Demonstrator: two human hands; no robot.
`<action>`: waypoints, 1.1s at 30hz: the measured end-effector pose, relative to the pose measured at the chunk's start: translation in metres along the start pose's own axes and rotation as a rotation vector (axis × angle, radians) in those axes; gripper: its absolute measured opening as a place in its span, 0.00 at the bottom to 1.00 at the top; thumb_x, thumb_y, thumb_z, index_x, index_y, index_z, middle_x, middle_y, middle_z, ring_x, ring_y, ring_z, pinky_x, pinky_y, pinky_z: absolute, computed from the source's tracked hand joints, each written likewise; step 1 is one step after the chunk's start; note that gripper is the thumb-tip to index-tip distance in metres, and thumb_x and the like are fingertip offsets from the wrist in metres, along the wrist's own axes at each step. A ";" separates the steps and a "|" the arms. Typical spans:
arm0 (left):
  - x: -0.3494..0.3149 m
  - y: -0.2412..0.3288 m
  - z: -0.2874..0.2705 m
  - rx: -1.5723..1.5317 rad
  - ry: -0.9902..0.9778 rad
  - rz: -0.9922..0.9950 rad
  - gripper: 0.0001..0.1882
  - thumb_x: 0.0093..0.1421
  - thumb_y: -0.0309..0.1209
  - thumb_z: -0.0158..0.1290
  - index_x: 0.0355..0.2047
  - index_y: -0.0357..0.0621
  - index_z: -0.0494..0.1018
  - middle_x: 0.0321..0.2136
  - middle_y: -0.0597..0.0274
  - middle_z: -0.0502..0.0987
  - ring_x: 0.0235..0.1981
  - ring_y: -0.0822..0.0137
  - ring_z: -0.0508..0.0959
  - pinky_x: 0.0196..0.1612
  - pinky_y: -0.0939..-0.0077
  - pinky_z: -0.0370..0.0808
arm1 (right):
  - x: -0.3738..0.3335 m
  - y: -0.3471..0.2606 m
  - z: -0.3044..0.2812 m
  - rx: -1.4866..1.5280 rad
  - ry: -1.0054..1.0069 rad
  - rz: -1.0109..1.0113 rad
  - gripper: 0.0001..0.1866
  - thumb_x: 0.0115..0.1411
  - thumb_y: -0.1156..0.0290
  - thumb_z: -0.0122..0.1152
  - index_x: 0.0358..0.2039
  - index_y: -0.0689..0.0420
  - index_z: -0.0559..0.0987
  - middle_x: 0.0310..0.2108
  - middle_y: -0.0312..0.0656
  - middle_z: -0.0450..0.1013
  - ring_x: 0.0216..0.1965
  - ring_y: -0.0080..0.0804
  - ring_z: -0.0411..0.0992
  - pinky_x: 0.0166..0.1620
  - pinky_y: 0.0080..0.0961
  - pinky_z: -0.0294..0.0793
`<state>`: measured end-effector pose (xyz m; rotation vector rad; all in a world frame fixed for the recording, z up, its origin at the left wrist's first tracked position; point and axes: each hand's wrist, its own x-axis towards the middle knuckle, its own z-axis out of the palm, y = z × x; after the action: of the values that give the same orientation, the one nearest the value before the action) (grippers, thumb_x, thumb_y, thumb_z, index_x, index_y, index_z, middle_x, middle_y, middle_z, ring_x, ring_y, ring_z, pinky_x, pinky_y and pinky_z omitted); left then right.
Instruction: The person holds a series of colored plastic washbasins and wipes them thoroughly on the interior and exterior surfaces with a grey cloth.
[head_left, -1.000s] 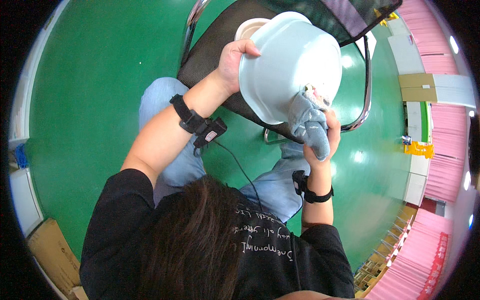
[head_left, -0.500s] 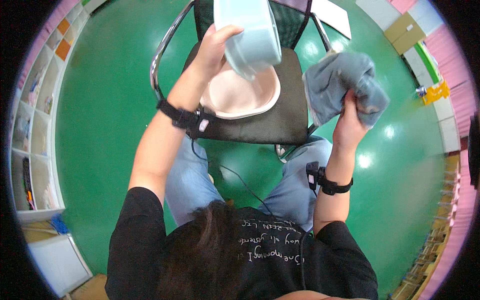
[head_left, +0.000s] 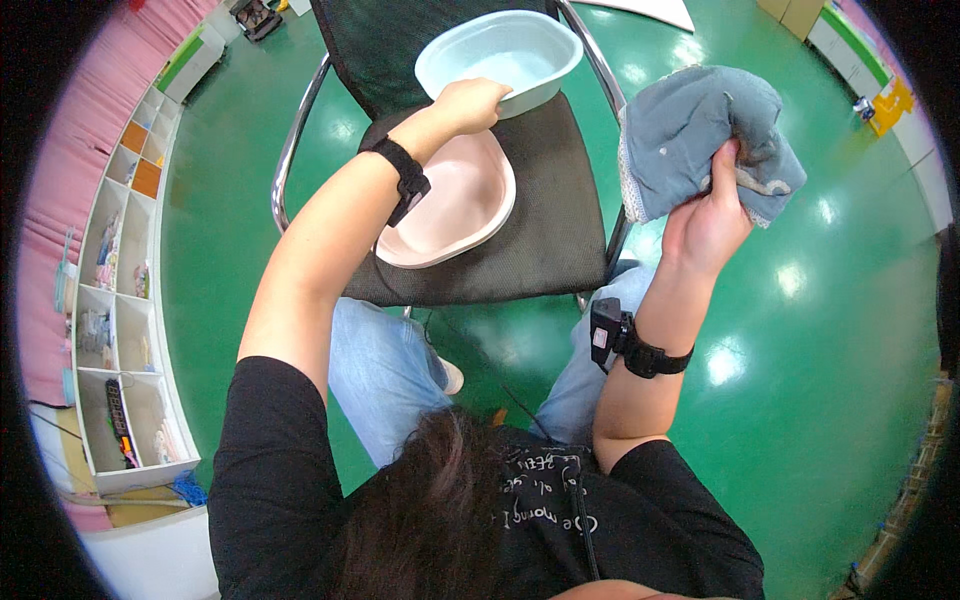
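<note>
A light blue plastic basin (head_left: pixel 542 92) is upright with its opening facing up, at the back of the chair seat. My left hand (head_left: pixel 470 106) grips its near rim at the left. Whether the basin rests on the seat or is held just above it, I cannot tell. Closer to me, a pale pink basin (head_left: pixel 470 195) sits on the left of the seat, partly hidden by my left forearm and wrist. Off the chair's right side, my right hand (head_left: pixel 708 225) holds up a bunched grey-blue cloth (head_left: pixel 685 135) with a pale trimmed edge, thumb pressed against it.
The black mesh chair (head_left: pixel 555 225) has curved metal armrests (head_left: pixel 298 150) on both sides. My knees are below its front edge. A thin cable (head_left: pixel 505 385) hangs between my legs. White shelving (head_left: pixel 135 320) lines the left; green floor (head_left: pixel 800 400) surrounds the chair.
The blue basin, tilted on its side over the pink one before, is now upright and farther back on the right. My right hand still holds the cloth, which is spread slightly wider.
</note>
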<state>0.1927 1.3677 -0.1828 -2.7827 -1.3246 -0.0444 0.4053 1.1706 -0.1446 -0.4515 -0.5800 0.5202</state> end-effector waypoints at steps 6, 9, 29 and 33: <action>0.005 -0.008 0.033 0.098 -0.099 -0.015 0.16 0.51 0.26 0.51 0.41 0.53 0.76 0.34 0.54 0.78 0.38 0.54 0.78 0.40 0.62 0.73 | 0.003 0.002 -0.007 0.011 0.070 0.008 0.14 0.60 0.80 0.52 0.47 0.60 0.71 0.47 0.41 0.70 0.48 0.30 0.68 0.54 0.31 0.67; 0.003 -0.019 0.042 0.083 -0.169 -0.080 0.19 0.51 0.29 0.50 0.45 0.56 0.75 0.39 0.58 0.78 0.42 0.58 0.77 0.45 0.59 0.72 | -0.002 0.002 -0.004 0.010 0.102 -0.001 0.14 0.60 0.80 0.52 0.47 0.61 0.71 0.47 0.41 0.70 0.49 0.31 0.68 0.55 0.31 0.66; -0.190 0.020 0.013 -0.552 -0.200 0.114 0.25 0.57 0.39 0.54 0.50 0.38 0.67 0.46 0.50 0.73 0.50 0.56 0.71 0.55 0.68 0.65 | -0.010 0.019 0.010 -0.036 0.039 0.064 0.14 0.59 0.83 0.51 0.47 0.63 0.71 0.46 0.43 0.71 0.48 0.32 0.69 0.54 0.31 0.68; -0.211 0.024 0.015 -0.537 -0.313 0.029 0.22 0.60 0.38 0.51 0.51 0.39 0.66 0.44 0.47 0.73 0.46 0.53 0.74 0.50 0.66 0.69 | -0.021 0.038 0.019 -0.045 -0.022 0.064 0.15 0.58 0.84 0.51 0.47 0.63 0.71 0.47 0.44 0.71 0.48 0.32 0.70 0.55 0.30 0.68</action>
<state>0.0789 1.1902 -0.2101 -3.3707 -1.5274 0.0480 0.3663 1.1928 -0.1591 -0.5090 -0.6007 0.5744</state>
